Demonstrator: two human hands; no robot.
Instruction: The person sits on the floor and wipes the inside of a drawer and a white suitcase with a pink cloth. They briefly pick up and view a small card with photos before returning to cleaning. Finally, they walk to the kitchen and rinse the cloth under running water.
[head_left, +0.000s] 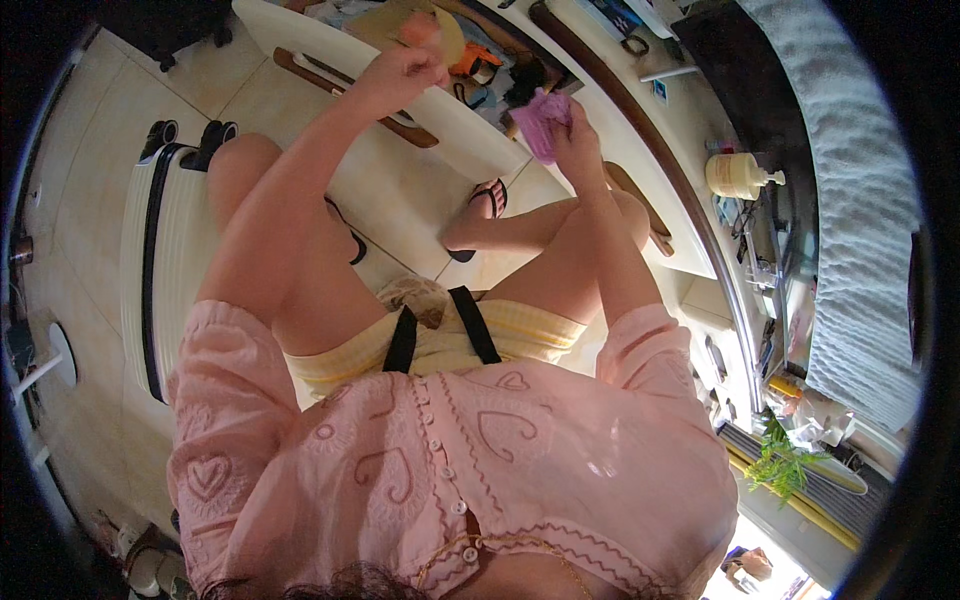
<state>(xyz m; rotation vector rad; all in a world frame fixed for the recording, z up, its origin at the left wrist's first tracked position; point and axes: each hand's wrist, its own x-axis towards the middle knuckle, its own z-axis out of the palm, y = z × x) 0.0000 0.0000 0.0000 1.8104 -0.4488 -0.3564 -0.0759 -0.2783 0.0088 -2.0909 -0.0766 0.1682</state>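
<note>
Right hand (578,145) pinching purple bundle (541,122) by drawer (475,120) right end, loose folds probably risking snag; left hand (405,78) curling, grip unclear.

No text, numbers or signs readable anywhere in view. Cream pump bottle (735,176): faint marks on front, too small and blurred to make out.
</note>
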